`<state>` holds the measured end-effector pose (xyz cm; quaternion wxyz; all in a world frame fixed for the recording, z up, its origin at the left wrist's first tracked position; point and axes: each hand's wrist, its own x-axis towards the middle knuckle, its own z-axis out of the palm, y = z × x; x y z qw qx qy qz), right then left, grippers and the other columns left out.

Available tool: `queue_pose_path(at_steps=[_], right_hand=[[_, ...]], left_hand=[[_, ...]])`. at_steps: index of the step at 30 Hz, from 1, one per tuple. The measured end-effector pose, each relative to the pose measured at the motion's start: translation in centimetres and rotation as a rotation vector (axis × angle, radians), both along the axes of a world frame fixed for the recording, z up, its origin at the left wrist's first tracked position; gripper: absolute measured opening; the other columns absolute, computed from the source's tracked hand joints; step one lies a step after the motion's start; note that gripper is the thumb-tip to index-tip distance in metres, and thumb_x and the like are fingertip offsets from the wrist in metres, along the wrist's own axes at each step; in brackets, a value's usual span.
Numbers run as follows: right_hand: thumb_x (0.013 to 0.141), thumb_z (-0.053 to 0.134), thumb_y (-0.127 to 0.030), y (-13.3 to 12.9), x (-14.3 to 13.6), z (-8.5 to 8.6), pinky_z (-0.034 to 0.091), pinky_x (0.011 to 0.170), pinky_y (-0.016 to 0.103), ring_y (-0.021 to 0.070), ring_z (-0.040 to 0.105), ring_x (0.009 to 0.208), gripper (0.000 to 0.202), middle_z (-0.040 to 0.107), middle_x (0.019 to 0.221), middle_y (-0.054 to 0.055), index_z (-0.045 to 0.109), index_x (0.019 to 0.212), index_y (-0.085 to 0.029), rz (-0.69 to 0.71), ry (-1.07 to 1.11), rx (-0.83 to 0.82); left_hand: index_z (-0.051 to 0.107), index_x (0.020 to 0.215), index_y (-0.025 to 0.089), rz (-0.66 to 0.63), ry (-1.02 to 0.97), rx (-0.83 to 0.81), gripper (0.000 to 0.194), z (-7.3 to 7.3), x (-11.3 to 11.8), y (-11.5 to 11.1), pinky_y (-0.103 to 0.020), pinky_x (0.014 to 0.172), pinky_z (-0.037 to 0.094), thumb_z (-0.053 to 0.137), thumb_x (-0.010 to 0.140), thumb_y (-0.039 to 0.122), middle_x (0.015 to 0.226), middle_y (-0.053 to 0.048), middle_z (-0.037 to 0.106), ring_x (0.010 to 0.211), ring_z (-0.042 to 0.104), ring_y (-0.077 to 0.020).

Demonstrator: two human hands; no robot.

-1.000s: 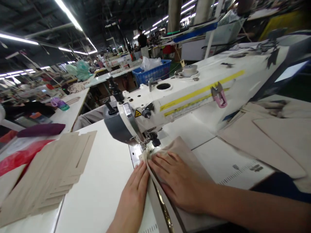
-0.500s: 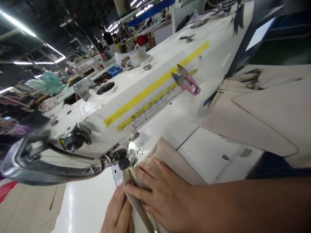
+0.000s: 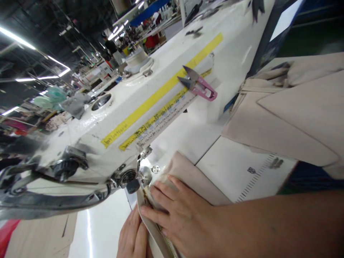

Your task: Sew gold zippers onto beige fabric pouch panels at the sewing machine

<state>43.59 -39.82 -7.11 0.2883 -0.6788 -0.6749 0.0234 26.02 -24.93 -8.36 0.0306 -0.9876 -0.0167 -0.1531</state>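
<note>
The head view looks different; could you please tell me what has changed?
The camera leaned in and tilted, so the sewing machine looms larger and further left. Nothing visibly changed grip: left hand and right hand stay on the beige fabric, pink snips on the machine.

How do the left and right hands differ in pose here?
The right hand lies across the beige fabric, fingers spread; the left hand sits at its left edge, fingers close together. The right hand shows with its forearm; the left hand is cut off by the picture's bottom edge. Both are bare, backs up.
</note>
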Motion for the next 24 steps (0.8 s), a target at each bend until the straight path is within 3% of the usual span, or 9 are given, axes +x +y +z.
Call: queue_pose_path(at_steps=[2, 7, 14, 19, 24], right_hand=[[0.093, 0.038, -0.032, 0.1, -0.1, -0.1, 0.023, 0.103, 0.053, 0.0308, 0.033, 0.127, 0.044, 0.041, 0.136, 0.017, 0.038, 0.134, -0.017, 0.007, 0.011, -0.009], [0.093, 0.032, -0.027, -0.3, -0.3, -0.4, 0.014, 0.111, 0.05, 0.0312, 0.023, 0.134, 0.052, 0.03, 0.144, 0.021, 0.032, 0.137, 0.001, 0.044, 0.003, -0.051], [0.092, 0.035, -0.027, -1.2, -0.6, 0.1, 0.011, 0.113, 0.049, 0.0265, 0.013, 0.138, 0.056, 0.019, 0.148, 0.017, 0.023, 0.143, -0.007, 0.081, 0.015, -0.142], [0.09, 0.037, -0.021, -1.2, -0.7, 0.0, 0.013, 0.113, 0.049, 0.0248, 0.012, 0.138, 0.057, 0.019, 0.148, 0.015, 0.023, 0.143, -0.01, 0.095, -0.075, -0.142], [0.088, 0.039, -0.02, -1.3, -0.9, -0.1, 0.016, 0.112, 0.05, 0.0255, 0.013, 0.138, 0.058, 0.021, 0.148, 0.015, 0.024, 0.143, -0.009, 0.114, -0.153, -0.14]], left_hand=[[0.035, 0.137, 0.023, -0.004, 0.025, 0.017, 0.053, 0.3, 0.2, 0.1, -0.037, 0.089, 0.052, 0.04, 0.085, 0.014, 0.132, -0.01, 0.051, 0.117, 0.052, -0.0242], [0.035, 0.136, 0.018, 0.04, 0.071, 0.053, 0.057, 1.1, 0.6, -0.7, -0.039, 0.095, 0.048, 0.036, 0.081, 0.006, 0.138, -0.012, 0.044, 0.122, 0.047, -0.0234], [0.043, 0.132, 0.015, 0.037, -0.111, 0.095, 0.047, 1.0, 1.2, -2.2, -0.038, 0.091, 0.051, 0.033, 0.087, 0.005, 0.128, -0.014, 0.054, 0.12, 0.048, -0.0229], [0.051, 0.125, 0.016, 0.081, -0.151, 0.004, 0.035, 0.8, 1.2, -3.2, -0.036, 0.09, 0.052, 0.036, 0.093, 0.013, 0.124, -0.013, 0.057, 0.118, 0.051, -0.0223], [0.053, 0.123, 0.014, 0.092, -0.177, 0.026, 0.035, 0.4, 1.1, -3.6, -0.036, 0.09, 0.053, 0.034, 0.093, 0.011, 0.124, -0.013, 0.057, 0.119, 0.05, -0.0229]])
